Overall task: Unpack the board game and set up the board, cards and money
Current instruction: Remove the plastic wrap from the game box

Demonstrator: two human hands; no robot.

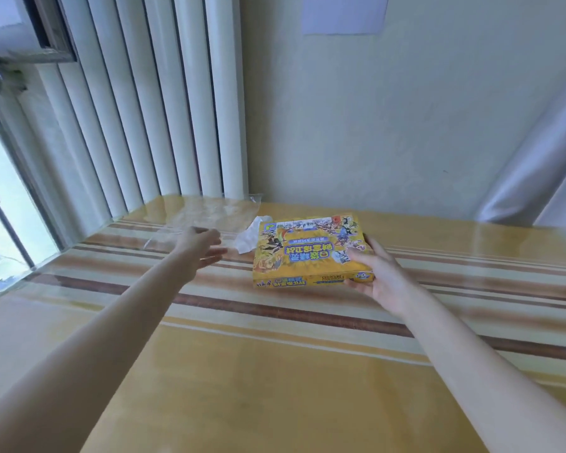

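Striped yellow table [275, 371] by a wall. Right hand [378, 276] pinches the game box's [307, 253] near right corner; left hand [203, 248] spread, empty. One-cornered hold could let the box tip.

The yellow game box [311, 251] carries large blue title characters, upside down and too blurred to read. The wall paper sheet [344, 13] shows illegible print.

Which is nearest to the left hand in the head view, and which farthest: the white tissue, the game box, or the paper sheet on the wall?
From the left hand:
1. White tissue, just to its right on the table.
2. Game box, farther right, held by the right hand.
3. Paper sheet, high on the wall.
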